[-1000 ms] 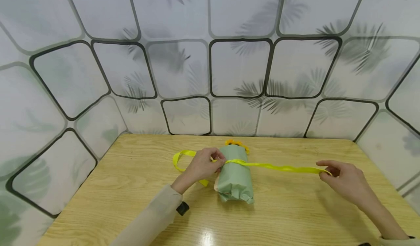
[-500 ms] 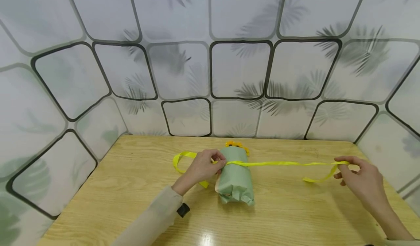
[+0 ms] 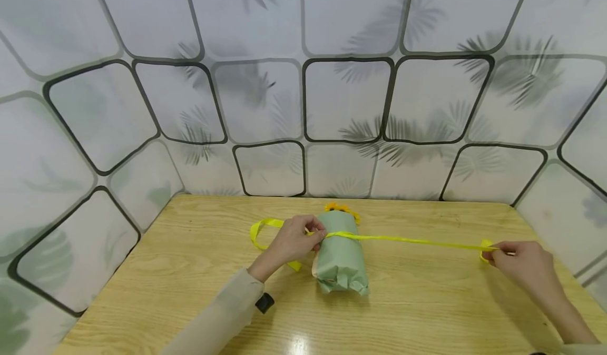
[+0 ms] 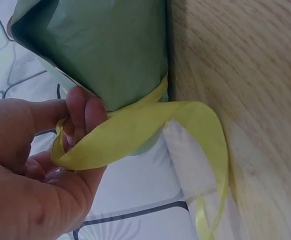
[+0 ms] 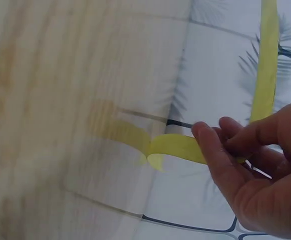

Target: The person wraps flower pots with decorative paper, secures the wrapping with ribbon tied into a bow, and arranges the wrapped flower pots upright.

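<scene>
A bouquet wrapped in pale green paper (image 3: 339, 268) lies mid-table, orange-yellow flowers (image 3: 340, 207) peeking out at its far end. Yellow ribbon (image 3: 412, 240) crosses the wrap and runs in a straight line to the right. At the bouquet's left side, my left hand (image 3: 295, 240) pinches the ribbon close against the paper; a loose loop (image 4: 205, 127) hangs from these fingers in the left wrist view. Far to the right, my right hand (image 3: 526, 265) pinches the other stretch between thumb and fingers, and a short curled tail (image 5: 175, 147) sticks out past the fingertips.
The light wood table (image 3: 189, 281) reaches back to a pale curtain-like wall (image 3: 341, 170) with dark outlines and leaf prints. A dark band with a square piece (image 3: 264, 303) is on my left wrist.
My right hand has moved right and slightly toward me, shifting its hold along the ribbon; the tail that dangled half a second ago now sits bunched by the fingers. The left hand stays put.
</scene>
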Tool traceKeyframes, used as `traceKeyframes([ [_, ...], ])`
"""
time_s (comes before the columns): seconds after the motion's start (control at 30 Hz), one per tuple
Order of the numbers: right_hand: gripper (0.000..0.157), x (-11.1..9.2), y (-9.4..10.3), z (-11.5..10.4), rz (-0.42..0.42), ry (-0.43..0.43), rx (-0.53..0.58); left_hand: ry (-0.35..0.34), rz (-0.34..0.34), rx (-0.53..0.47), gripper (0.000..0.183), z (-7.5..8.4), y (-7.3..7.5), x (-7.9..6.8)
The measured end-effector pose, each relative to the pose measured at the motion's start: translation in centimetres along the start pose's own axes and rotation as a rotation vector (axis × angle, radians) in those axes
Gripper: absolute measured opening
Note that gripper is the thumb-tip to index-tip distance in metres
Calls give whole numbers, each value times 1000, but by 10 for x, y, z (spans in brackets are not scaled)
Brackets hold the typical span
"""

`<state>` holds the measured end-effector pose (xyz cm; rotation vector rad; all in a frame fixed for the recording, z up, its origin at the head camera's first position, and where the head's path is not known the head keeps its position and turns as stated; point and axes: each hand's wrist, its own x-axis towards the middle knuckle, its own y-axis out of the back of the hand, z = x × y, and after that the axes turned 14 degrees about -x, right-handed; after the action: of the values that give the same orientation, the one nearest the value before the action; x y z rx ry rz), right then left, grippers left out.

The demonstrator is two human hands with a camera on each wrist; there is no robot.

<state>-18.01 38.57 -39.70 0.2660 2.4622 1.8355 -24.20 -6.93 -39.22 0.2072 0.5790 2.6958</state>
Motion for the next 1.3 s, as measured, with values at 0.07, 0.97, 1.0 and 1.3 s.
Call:
traceKeyframes([
  [0.07,37,2,-4,1,-90,68,7,4,-3,-13,14,0,0,0],
  [0.97,7,-14,-62,-190,24,620,275,-64,10,-10,8,-2,2,-4],
  [1.0,8,-14,-63,-190,19,626,283,-71,8,-9,8,-2,1,-4],
  [1.3,13,-17,-70,-188,-76,612,306,-63,10,10,9,-4,0,-6],
])
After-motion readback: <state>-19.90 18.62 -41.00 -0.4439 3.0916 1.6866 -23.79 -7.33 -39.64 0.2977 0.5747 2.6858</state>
